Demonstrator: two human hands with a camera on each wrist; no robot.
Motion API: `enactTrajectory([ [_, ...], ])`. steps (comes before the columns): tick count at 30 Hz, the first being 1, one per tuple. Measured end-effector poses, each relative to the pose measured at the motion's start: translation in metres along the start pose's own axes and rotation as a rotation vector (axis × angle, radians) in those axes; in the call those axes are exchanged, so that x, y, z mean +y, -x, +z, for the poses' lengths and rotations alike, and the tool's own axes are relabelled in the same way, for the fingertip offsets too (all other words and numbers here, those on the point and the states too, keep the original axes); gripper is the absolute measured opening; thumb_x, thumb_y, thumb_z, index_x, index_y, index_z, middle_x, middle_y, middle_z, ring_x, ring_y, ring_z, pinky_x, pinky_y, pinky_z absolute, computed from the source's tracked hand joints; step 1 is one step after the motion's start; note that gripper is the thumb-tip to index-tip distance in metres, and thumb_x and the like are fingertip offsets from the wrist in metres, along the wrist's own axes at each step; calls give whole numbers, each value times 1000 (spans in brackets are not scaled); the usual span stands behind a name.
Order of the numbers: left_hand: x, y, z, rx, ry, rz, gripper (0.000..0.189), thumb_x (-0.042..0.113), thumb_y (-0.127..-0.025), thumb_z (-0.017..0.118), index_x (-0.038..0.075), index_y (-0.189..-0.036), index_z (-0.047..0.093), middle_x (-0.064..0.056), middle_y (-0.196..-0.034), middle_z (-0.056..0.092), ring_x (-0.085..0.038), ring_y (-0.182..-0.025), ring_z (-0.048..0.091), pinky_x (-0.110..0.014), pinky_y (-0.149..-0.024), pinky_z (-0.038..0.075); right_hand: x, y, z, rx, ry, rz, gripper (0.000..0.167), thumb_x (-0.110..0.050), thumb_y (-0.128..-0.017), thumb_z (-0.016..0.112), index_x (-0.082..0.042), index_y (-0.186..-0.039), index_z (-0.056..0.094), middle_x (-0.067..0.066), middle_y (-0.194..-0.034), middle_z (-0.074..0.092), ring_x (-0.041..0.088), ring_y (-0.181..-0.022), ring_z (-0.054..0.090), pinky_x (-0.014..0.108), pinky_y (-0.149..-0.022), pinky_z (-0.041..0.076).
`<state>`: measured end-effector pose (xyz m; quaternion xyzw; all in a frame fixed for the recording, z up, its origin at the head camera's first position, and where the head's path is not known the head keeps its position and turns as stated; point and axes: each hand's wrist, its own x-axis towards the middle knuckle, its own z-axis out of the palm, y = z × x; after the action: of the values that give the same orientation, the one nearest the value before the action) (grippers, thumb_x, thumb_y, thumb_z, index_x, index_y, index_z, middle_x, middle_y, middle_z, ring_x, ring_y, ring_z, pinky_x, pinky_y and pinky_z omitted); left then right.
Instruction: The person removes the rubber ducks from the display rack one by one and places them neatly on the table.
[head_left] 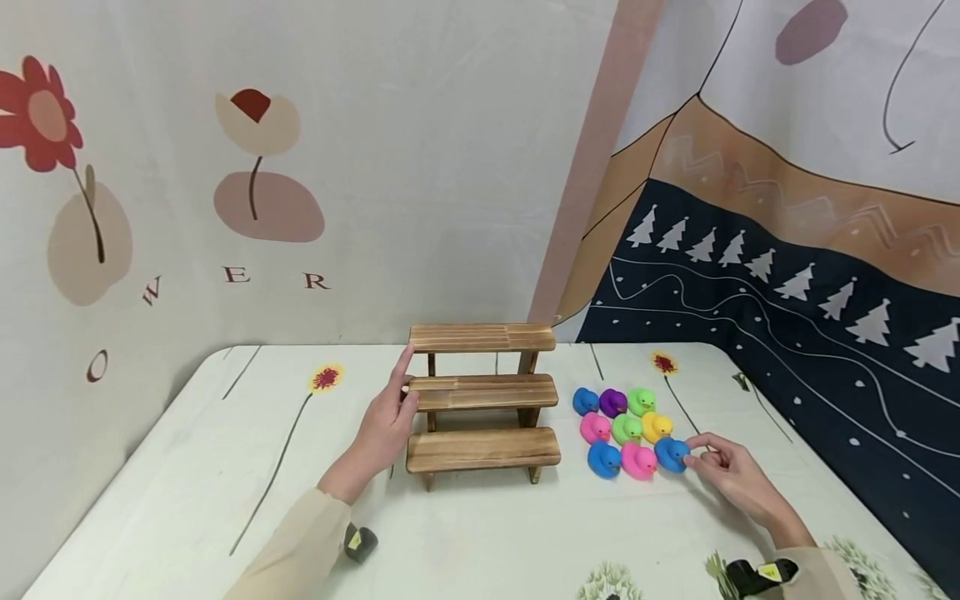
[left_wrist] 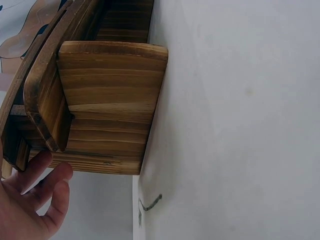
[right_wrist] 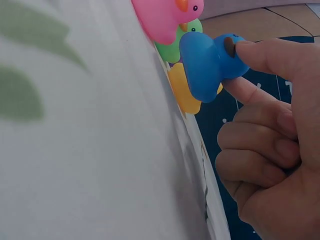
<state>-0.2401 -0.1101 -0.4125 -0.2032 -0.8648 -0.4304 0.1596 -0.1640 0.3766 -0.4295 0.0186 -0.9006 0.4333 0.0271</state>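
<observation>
A three-tier wooden step stand (head_left: 483,450) stands on the table. My left hand (head_left: 385,429) rests against its left side, index finger reaching up to the top tier and thumb by the middle one. The left wrist view shows the left hand (left_wrist: 35,200) with loosely bent fingers at the end of the wooden stand (left_wrist: 110,95). To the right, my right hand (head_left: 738,479) pinches a blue rubber duck (head_left: 672,455) between thumb and index finger. In the right wrist view, the blue duck (right_wrist: 205,65) is held by its head, the other fingers of the right hand (right_wrist: 280,150) curled in.
Several other rubber ducks stand in rows right of the stand, including a pink duck (head_left: 638,460), a yellow duck (head_left: 657,427) and a purple duck (head_left: 613,402). A flower-printed white cloth (head_left: 480,542) covers the table. Printed curtains (head_left: 435,167) hang behind it.
</observation>
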Motion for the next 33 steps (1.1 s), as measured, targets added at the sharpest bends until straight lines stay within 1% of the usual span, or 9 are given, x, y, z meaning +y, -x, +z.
enactTrajectory([
  [7, 1, 0, 1, -4, 5, -2, 64, 9, -101, 38, 24, -156, 10, -19, -106, 57, -18, -74, 45, -36, -69, 41, 1, 1, 0, -5, 0, 13, 27, -16, -95, 60, 3, -114, 58, -5, -61, 33, 7, -53, 34, 29, -54, 30],
  [14, 1, 0, 2, -7, 20, -5, 64, 9, -101, 39, 23, -156, 10, -19, -105, 56, -18, -74, 45, -36, -69, 40, 4, 3, 1, 1, 26, 30, 25, -18, -95, 59, 0, -113, 60, -4, -61, 31, 7, -53, 32, 28, -53, 30],
  [22, 0, 0, 0, 3, 17, -1, 64, 9, -101, 40, 22, -156, 10, -20, -103, 57, -19, -75, 46, -37, -70, 41, 2, 0, 2, -7, 34, 57, 27, -19, -95, 59, 0, -114, 59, -4, -61, 34, 7, -54, 34, 28, -53, 31],
  [28, -1, 3, -2, 6, 13, -5, 63, 9, -101, 40, 21, -156, 10, -19, -101, 56, -19, -76, 46, -38, -71, 42, -1, -1, 3, -24, 12, 58, 27, -18, -96, 58, 1, -115, 58, -4, -61, 34, 8, -54, 35, 29, -54, 31],
  [33, -2, 3, -3, 14, 7, -2, 64, 9, -101, 40, 21, -156, 10, -20, -105, 56, -19, -75, 46, -37, -70, 41, -5, -3, 5, 3, -20, 39, 27, -16, -96, 57, 3, -116, 57, -4, -61, 33, 8, -52, 34, 28, -51, 31],
])
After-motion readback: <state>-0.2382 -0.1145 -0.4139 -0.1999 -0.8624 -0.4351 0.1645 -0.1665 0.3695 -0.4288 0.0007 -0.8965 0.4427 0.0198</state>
